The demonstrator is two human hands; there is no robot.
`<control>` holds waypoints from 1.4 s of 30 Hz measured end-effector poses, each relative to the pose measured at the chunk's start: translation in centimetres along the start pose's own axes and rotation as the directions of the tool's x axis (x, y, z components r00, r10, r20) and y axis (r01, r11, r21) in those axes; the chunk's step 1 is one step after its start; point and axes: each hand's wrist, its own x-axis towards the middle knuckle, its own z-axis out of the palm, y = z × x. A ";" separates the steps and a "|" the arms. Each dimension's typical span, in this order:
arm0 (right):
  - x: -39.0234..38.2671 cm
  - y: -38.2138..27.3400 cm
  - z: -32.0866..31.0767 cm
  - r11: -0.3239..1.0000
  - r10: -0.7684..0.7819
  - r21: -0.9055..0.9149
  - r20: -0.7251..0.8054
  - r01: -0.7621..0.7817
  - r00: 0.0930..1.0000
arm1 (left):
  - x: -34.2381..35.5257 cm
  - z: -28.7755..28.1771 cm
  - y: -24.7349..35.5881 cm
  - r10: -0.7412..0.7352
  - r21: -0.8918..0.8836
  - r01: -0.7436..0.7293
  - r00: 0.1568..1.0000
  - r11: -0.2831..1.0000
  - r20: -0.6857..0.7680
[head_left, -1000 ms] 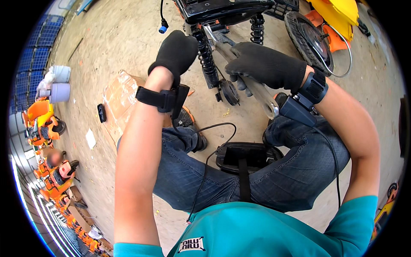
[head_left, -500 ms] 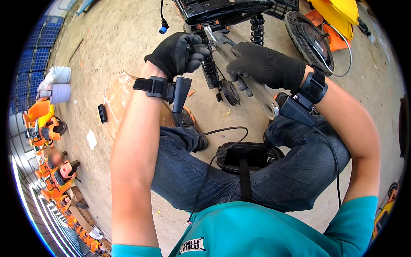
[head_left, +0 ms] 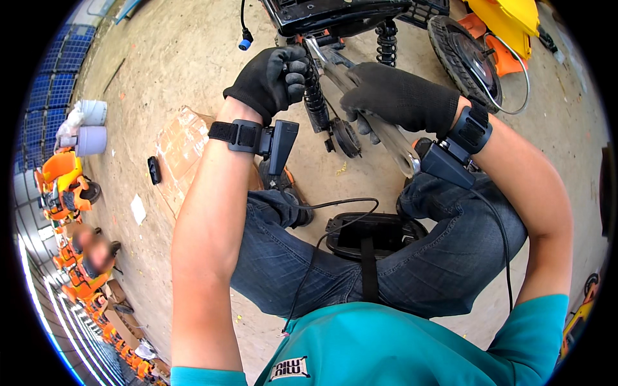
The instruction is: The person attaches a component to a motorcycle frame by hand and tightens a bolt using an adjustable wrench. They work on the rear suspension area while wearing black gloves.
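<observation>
My left hand (head_left: pixel 270 80), in a black glove, has its fingers curled at the top of a black coil-spring shock (head_left: pixel 314 103); what they grip is hidden. My right hand (head_left: pixel 396 96), also gloved, is closed round a long silver wrench (head_left: pixel 405 154), which runs up to the frame's fittings under a black vehicle chassis (head_left: pixel 338 14). A second coil shock (head_left: pixel 386 45) stands to the right, behind that hand. Below the left shock is a small round wheel hub (head_left: pixel 346 138), and a cable with a blue-tipped connector (head_left: pixel 244 42) hangs beside the chassis.
A detached wheel (head_left: pixel 454 55) and yellow-orange body panels (head_left: pixel 502 16) lie at upper right. Cardboard (head_left: pixel 177 154) lies left of my legs, a black case (head_left: pixel 367 235) between them. Buckets (head_left: pixel 90 138), blue pallets (head_left: pixel 71 64) and rows of orange vehicles (head_left: pixel 64 167) line the left side.
My left hand has rotated, so its curled fingers now show at the shock's top, and it has risen slightly since half a second ago. My right hand has barely moved.
</observation>
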 end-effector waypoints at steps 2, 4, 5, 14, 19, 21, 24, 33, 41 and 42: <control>0.0 0.5 0.4 0.997 -0.055 -0.051 -0.035 0.053 0.998 | 0.5 -1.1 0.4 -0.011 0.012 0.010 0.992 1.000 0.127; 0.1 0.8 0.7 0.998 -0.058 -0.034 -0.048 0.057 0.997 | 0.9 -1.5 0.6 -0.028 0.013 0.026 0.974 1.000 0.224; 0.2 0.9 0.8 0.999 -0.034 0.009 -0.045 0.035 0.998 | 0.9 -1.4 0.6 -0.032 0.008 0.032 0.983 0.999 0.182; -0.1 0.7 0.4 0.998 -0.059 0.020 -0.064 0.060 0.996 | 0.1 0.0 0.8 -0.025 0.086 0.026 0.999 0.996 -0.021; 0.0 1.1 0.9 0.993 -0.114 -0.049 -0.093 0.110 0.989 | 0.3 -0.1 0.5 0.001 0.119 0.000 1.000 0.993 -0.008; 0.1 1.0 0.8 0.998 -0.067 0.004 -0.070 0.068 0.995 | 0.4 -0.4 0.5 -0.001 0.117 0.000 1.000 0.993 0.012; 0.1 1.1 1.2 0.999 -0.042 0.000 -0.071 0.042 0.997 | 0.4 -0.3 0.4 -0.004 0.124 0.002 1.000 0.992 0.023; 0.2 1.5 1.2 0.997 -0.034 0.068 -0.086 0.040 0.996 | 0.1 0.0 0.4 -0.028 0.102 0.011 0.986 0.995 0.167; 0.3 1.9 2.1 0.869 0.003 0.485 -0.216 0.104 0.976 | 0.4 -0.4 0.3 -0.019 0.106 0.008 0.994 0.994 0.110; 0.2 1.7 2.0 0.845 0.025 0.528 -0.191 0.082 0.981 | 0.4 -0.4 0.2 -0.017 0.102 0.007 0.995 0.995 0.099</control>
